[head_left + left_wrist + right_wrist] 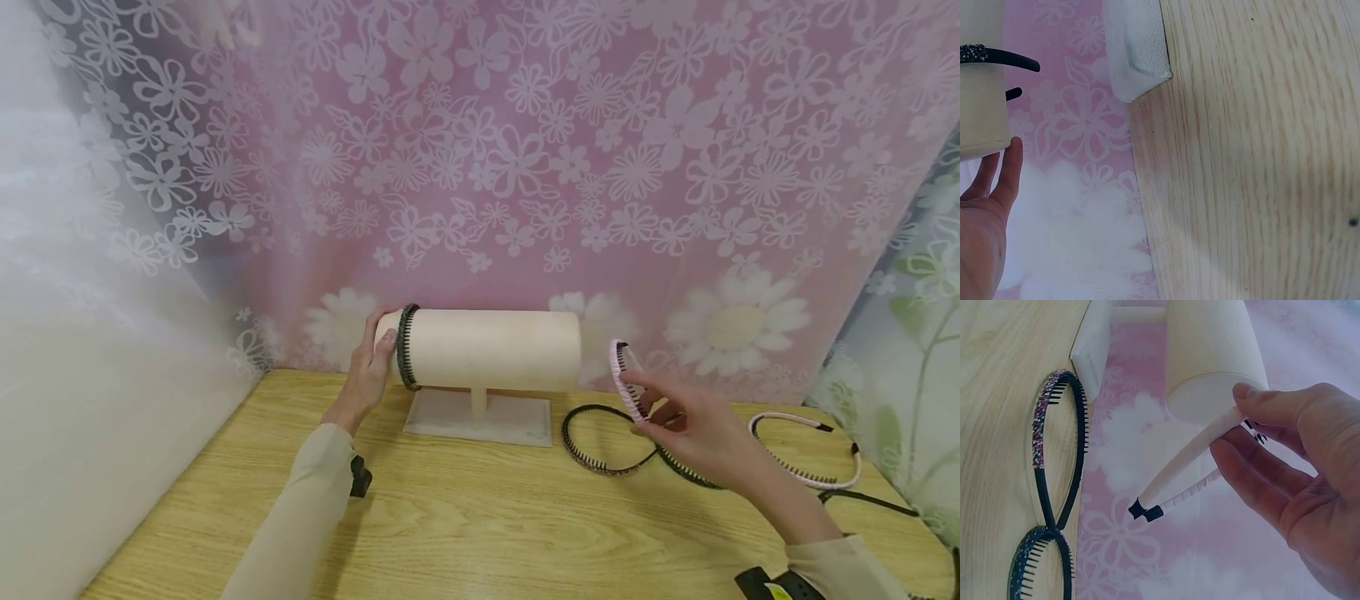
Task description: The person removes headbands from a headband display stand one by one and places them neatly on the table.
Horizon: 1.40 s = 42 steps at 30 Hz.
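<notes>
A cream padded roll on a headband stand lies crosswise above its pale flat base. Around the roll's left part sits a dark toothed headband, whose black ends show in the left wrist view. My left hand grips the roll's left end, thumb in front and fingertips against the end. To the right of the roll, my right hand pinches a pale pink headband between thumb and fingers. Its black-tipped ends point away from that hand in the right wrist view, and dark teeth line its inside.
Right of the base, a black headband with speckled trim overlaps a dark toothed one on the wooden table. Farther right lie another pink headband and a black one. A flowered curtain hangs behind.
</notes>
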Tool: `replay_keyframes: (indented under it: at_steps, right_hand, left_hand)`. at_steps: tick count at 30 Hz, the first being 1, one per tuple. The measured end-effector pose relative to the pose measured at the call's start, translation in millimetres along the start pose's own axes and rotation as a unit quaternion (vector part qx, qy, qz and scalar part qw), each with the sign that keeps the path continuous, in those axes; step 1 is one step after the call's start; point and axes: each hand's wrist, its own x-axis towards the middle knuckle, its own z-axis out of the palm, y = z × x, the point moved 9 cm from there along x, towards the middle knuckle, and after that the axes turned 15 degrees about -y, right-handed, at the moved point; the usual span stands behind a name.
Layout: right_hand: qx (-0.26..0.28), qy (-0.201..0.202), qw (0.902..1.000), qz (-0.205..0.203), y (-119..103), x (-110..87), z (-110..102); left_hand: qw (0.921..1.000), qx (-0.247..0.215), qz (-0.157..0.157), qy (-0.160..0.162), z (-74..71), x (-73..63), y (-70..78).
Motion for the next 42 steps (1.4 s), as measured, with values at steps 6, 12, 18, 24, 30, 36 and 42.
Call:
replay_keyframes:
  at_steps: [6, 12, 18, 24, 30, 36, 42]
  right_hand:
    - [-0.013, -0.008, 0.9999, 0.002, -1, -11.3, 2]
    - [-0.018, -0.007, 0.9998, 0.002, 2, -24.8, 6]
    - [-0.011, -0.016, 0.9998, 0.005, 9, -37.6, 12]
    - [-0.015, -0.026, 0.9995, 0.010, 16, -50.3, 20]
    - [-0.016, -0.033, 0.9993, 0.003, 23, -64.1, 31]
    - [-0.005, -0.056, 0.9984, -0.001, 28, -75.3, 41]
    - [0.003, -0.089, 0.9960, -0.002, 36, -88.1, 48]
  left_hand:
    - [1.0000, 0.007, 0.002, 0.005, -1.9, 1.2, -0.7]
    - [1.0000, 0.000, 0.000, -0.004, -0.6, 1.3, -1.7]
    - [1.0000, -0.003, -0.001, -0.005, -1.3, 0.6, -1.3]
    - [1.0000, 0.001, -0.001, -0.001, -1.7, 1.9, -2.9]
    - [1.0000, 0.005, -0.003, -0.003, -0.3, 2.8, -0.8]
    - [1.0000, 0.000, -0.004, -0.004, -1.0, 0.9, 7.0]
    - [1.0000, 0.003, -0.009, -0.004, -1.8, 0.4, 5.3]
